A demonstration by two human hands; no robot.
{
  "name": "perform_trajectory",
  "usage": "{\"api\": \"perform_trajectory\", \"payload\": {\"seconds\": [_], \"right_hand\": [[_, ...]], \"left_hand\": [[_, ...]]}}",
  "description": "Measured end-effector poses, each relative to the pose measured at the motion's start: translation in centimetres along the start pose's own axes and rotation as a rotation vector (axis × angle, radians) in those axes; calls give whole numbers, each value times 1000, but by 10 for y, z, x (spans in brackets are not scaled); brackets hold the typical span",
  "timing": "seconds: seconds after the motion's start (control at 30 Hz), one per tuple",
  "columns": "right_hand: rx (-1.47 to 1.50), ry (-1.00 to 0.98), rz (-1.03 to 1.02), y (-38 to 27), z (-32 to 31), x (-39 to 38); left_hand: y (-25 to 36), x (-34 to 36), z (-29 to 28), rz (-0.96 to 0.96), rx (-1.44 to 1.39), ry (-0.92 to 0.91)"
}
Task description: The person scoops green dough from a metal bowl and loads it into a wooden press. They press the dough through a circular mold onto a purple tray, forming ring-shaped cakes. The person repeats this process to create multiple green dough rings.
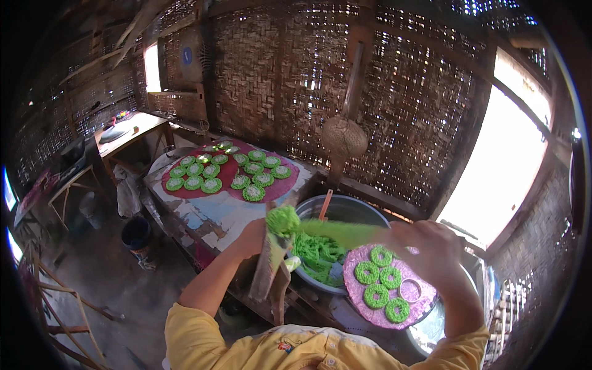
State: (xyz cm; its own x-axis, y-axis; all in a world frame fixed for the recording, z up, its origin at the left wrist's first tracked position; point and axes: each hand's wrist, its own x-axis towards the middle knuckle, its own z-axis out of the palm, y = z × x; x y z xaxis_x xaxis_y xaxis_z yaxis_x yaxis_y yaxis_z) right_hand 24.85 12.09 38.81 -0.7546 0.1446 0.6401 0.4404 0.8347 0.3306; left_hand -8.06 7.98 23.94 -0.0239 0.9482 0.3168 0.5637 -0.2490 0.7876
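My left hand [251, 238] is at an upright wooden piece [269, 265], which hides its fingers. A lump of bright green dough [282, 221] sits at the wood's top. My right hand [428, 246], smeared by motion, is closed on one end of a long blurred green thing [345, 232], which reaches left toward the lump. Below it, a grey tub [364, 209] holds green strands [317, 250] and an orange handle [325, 205] leaning on its rim. Under my right hand, a round pink sheet [357, 295] carries several green rings [376, 296] and a pale hoop [410, 289].
Left of the tub, a worn table [231, 219] bears red and pink sheets with several green rings with whitish centres [211, 185]. A dark bucket [135, 234] stands on the floor. A woven wall [277, 86] rises behind; a bright window [499, 154] is at right.
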Motion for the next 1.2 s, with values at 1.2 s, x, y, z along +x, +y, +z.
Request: {"api": "perform_trajectory", "payload": {"seconds": [1.2], "right_hand": [[193, 135, 145, 5, 58, -16]], "left_hand": [[-14, 17, -4, -337, -1372, -291]]}}
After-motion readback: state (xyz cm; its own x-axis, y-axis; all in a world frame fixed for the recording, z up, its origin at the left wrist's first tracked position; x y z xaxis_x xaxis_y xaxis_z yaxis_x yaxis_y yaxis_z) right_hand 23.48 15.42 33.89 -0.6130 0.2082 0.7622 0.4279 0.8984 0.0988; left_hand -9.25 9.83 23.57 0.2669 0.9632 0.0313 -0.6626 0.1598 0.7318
